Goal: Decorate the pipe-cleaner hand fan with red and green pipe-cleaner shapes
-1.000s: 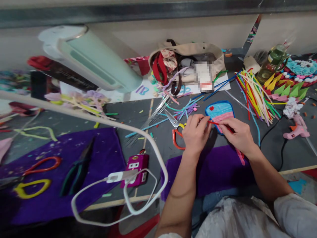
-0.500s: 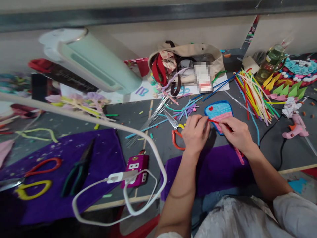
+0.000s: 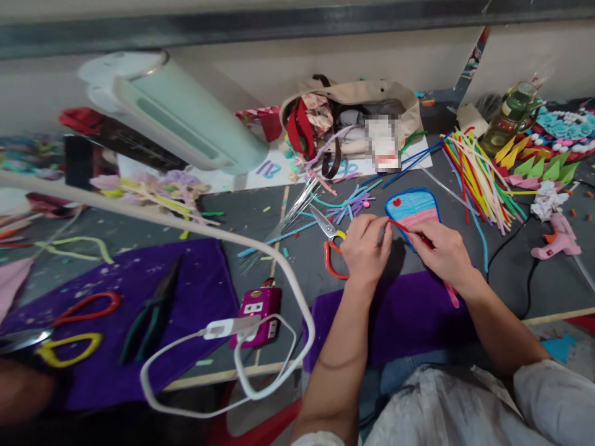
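Between my two hands runs a red pipe cleaner, pinched at its left end by my left hand and farther along by my right hand. Just behind them lies a flat blue and pink piece with a blue outline and a small red heart; my right hand hides its lower part. Scissors with red and yellow handles lie beside my left hand, partly covered by it. A pink strip pokes out below my right wrist. Under my forearms is a folded purple cloth.
Bundled colourful pipe cleaners and a pink glue gun lie to the right. A white cable loops over a magenta power socket. Pliers and more scissors rest on purple cloth at left, near another person's blurred hand.
Both hands keep hold of the red pipe cleaner, and my right hand has shifted slightly. At the lower left edge, another person's blurred hand has come into view.
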`<action>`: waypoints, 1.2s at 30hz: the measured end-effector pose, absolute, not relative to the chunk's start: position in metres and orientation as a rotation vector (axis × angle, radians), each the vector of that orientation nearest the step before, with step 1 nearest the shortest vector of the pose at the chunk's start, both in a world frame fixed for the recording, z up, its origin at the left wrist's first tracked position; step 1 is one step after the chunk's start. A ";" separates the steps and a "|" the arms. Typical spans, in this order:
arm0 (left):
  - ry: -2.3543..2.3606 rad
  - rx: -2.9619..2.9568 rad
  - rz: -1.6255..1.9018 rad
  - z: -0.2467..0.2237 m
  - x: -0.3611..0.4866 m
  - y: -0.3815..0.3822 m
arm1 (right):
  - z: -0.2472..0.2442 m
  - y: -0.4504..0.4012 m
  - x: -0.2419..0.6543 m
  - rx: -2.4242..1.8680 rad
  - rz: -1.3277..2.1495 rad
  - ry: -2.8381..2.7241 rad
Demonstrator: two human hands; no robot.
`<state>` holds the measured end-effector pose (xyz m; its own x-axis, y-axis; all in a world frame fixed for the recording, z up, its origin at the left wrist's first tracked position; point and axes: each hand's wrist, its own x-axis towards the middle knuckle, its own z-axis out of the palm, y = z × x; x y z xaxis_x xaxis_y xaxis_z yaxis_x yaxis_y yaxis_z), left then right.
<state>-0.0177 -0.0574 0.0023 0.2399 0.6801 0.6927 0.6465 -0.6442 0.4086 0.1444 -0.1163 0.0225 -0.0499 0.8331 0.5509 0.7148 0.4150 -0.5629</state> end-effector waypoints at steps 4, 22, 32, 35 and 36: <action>1.288 2.255 1.451 0.001 -0.017 -0.058 | 0.022 -0.117 0.142 -1.336 0.177 -1.791; 1.199 1.513 1.395 0.006 -0.007 -0.058 | 0.021 -0.117 0.141 -1.367 0.032 -1.785; 0.932 0.990 1.177 0.008 -0.008 -0.055 | 0.027 -0.118 0.145 -1.365 -0.343 -2.017; 0.972 0.946 1.156 0.010 -0.011 -0.053 | 0.029 -0.119 0.143 -1.383 -0.310 -2.116; 0.989 0.942 1.155 0.010 -0.013 -0.052 | 0.029 -0.120 0.143 -1.384 -0.298 -2.140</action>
<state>-0.0126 -0.0521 0.0103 0.1209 0.9846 -0.1259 -0.2761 0.1552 0.9485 0.1428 -0.1197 0.0289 -0.3039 0.7639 0.5692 0.8903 0.4405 -0.1158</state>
